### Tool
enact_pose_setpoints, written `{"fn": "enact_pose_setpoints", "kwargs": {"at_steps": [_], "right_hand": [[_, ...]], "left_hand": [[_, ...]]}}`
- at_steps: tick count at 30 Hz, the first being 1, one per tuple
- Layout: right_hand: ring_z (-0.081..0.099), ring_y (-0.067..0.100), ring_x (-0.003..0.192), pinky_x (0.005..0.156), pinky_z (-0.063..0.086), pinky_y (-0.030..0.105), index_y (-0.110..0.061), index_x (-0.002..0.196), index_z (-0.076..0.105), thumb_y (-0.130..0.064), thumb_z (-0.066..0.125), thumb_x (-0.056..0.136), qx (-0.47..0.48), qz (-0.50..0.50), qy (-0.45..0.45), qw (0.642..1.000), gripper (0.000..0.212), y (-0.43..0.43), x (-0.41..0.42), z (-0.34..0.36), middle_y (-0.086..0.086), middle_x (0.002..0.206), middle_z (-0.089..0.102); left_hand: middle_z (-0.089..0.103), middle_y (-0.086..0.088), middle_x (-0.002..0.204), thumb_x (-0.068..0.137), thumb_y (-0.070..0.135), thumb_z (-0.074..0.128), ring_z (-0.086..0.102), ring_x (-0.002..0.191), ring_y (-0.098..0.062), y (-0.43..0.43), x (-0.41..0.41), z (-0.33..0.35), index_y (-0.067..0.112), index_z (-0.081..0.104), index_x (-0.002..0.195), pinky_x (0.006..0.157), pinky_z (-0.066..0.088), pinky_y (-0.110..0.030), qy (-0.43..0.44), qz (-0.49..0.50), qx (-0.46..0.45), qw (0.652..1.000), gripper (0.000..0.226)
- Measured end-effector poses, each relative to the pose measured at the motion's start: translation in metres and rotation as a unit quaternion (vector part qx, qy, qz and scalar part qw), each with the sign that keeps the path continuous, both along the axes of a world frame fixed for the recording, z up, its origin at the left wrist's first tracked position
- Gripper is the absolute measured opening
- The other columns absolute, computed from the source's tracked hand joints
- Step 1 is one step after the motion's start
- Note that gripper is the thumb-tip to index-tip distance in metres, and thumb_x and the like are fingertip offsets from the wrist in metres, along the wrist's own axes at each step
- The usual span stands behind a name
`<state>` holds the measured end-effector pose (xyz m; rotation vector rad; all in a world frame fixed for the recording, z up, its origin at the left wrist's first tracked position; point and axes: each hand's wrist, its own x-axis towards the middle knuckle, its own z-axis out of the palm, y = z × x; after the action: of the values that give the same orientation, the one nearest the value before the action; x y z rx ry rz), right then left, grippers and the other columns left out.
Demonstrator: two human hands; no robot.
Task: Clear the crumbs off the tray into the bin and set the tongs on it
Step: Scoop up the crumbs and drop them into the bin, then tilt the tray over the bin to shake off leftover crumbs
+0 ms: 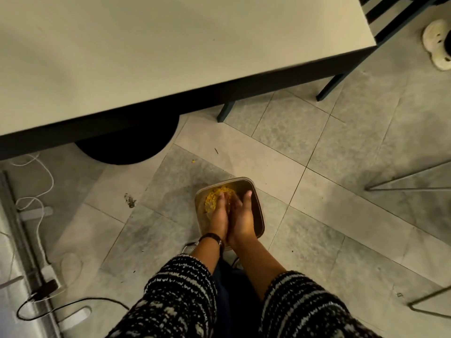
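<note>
A small square metal bin (257,203) stands on the floor tiles below me, with a heap of yellow crumbs (216,195) inside at its far left. My left hand (219,217) and my right hand (241,215) are held together over the bin, palms against each other, fingers straight and pointing away from me. Neither hand holds anything that I can see. A dark band sits on my left wrist. No tray and no tongs are in view.
A pale table (146,57) with a dark edge fills the upper left, with a round black base (127,145) beneath it. Chair legs (327,86) stand to the right. White cables and a power strip (48,276) lie at the left. A yellow crumb (193,161) lies on the tiles.
</note>
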<state>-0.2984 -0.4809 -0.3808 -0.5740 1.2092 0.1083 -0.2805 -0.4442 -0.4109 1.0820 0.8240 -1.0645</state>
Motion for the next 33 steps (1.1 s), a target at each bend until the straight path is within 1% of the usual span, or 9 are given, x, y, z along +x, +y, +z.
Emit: {"fn": "enact_pose_setpoints", "kwargs": {"at_steps": [5, 8, 12, 17, 20, 23, 27, 30, 33], "right_hand": [[0.032, 0.024, 0.139, 0.116, 0.022, 0.047, -0.024, 0.143, 0.032, -0.088, 0.030, 0.067, -0.029, 0.105, 0.044, 0.993, 0.099, -0.015, -0.031, 0.013, 0.006, 0.152, 0.033], [0.031, 0.026, 0.139, 0.110, 0.024, 0.036, -0.014, 0.147, 0.023, -0.067, 0.009, 0.089, -0.026, 0.135, 0.058, 0.989, 0.080, -0.025, -0.031, 0.075, 0.009, 0.151, 0.033], [0.022, 0.028, 0.142, 0.115, 0.011, 0.044, -0.009, 0.146, 0.023, -0.059, 0.001, 0.092, -0.026, 0.156, 0.012, 0.987, 0.077, -0.035, -0.033, 0.152, 0.011, 0.152, 0.029], [0.041, 0.030, 0.132, 0.110, 0.026, 0.048, -0.012, 0.140, 0.037, -0.063, 0.014, 0.091, -0.007, 0.193, -0.044, 0.980, 0.075, -0.027, -0.048, 0.271, 0.014, 0.146, 0.041], [0.052, 0.022, 0.112, 0.100, 0.036, 0.040, -0.009, 0.132, 0.045, -0.052, 0.022, 0.096, -0.071, 0.223, -0.060, 0.970, 0.061, -0.020, -0.058, 0.338, 0.009, 0.132, 0.052], [0.048, 0.022, 0.121, 0.098, 0.036, 0.036, -0.010, 0.134, 0.044, -0.044, 0.028, 0.098, -0.125, 0.241, -0.098, 0.957, 0.052, -0.003, -0.063, 0.382, 0.008, 0.131, 0.052], [0.044, 0.028, 0.129, 0.114, 0.028, 0.044, -0.011, 0.135, 0.043, -0.039, 0.029, 0.099, -0.136, 0.275, -0.147, 0.940, 0.048, 0.029, -0.053, 0.416, 0.014, 0.141, 0.047], [0.044, 0.028, 0.130, 0.111, 0.030, 0.037, -0.007, 0.138, 0.039, -0.037, 0.027, 0.100, -0.139, 0.319, -0.186, 0.919, 0.050, 0.063, -0.031, 0.435, 0.015, 0.140, 0.047], [0.050, 0.022, 0.123, 0.101, 0.033, 0.031, -0.011, 0.137, 0.041, -0.040, 0.026, 0.099, -0.138, 0.362, -0.198, 0.900, 0.050, 0.099, -0.006, 0.443, 0.010, 0.136, 0.051]], "left_hand": [[0.020, 0.002, 0.156, 0.093, 0.058, 0.015, 0.014, 0.145, -0.018, -0.011, 0.008, 0.051, 0.025, 0.026, 0.146, 0.117, 0.007, -0.041, -0.042, -0.051, 0.006, 0.998, 0.063], [0.023, 0.001, 0.155, 0.091, 0.061, 0.019, 0.020, 0.143, -0.020, 0.000, 0.002, 0.089, 0.025, 0.027, 0.145, 0.118, 0.011, -0.042, -0.064, -0.085, 0.036, 0.994, 0.065], [0.025, -0.002, 0.154, 0.092, 0.059, 0.017, 0.020, 0.144, -0.021, 0.012, -0.002, 0.157, 0.018, 0.027, 0.145, 0.117, 0.014, -0.039, -0.077, -0.106, 0.045, 0.990, 0.067], [0.036, -0.002, 0.149, 0.093, 0.056, 0.023, 0.033, 0.138, -0.024, 0.029, -0.015, 0.293, 0.024, 0.038, 0.139, 0.117, 0.019, -0.046, -0.081, -0.109, -0.004, 0.991, 0.058], [0.052, -0.004, 0.137, 0.093, 0.051, 0.035, 0.045, 0.128, -0.025, 0.052, -0.029, 0.361, 0.029, 0.056, 0.114, 0.113, 0.029, -0.047, -0.132, -0.106, 0.004, 0.986, 0.037], [0.051, -0.001, 0.136, 0.097, 0.042, 0.032, 0.047, 0.127, -0.020, 0.080, -0.034, 0.409, 0.023, 0.049, 0.128, 0.110, 0.031, -0.036, -0.201, -0.089, 0.006, 0.975, 0.040], [0.050, -0.001, 0.138, 0.098, 0.034, 0.031, 0.048, 0.126, -0.020, 0.122, -0.033, 0.448, 0.021, 0.044, 0.133, 0.100, 0.033, -0.031, -0.243, -0.040, 0.005, 0.969, 0.039], [0.054, -0.004, 0.134, 0.097, 0.034, 0.036, 0.054, 0.115, -0.018, 0.154, -0.025, 0.456, 0.027, 0.052, 0.120, 0.099, 0.038, -0.033, -0.258, 0.019, 0.000, 0.966, 0.028], [0.057, -0.003, 0.131, 0.097, 0.033, 0.038, 0.055, 0.115, -0.017, 0.185, -0.008, 0.461, 0.024, 0.050, 0.127, 0.097, 0.038, -0.031, -0.265, 0.058, 0.000, 0.963, 0.034]]}}
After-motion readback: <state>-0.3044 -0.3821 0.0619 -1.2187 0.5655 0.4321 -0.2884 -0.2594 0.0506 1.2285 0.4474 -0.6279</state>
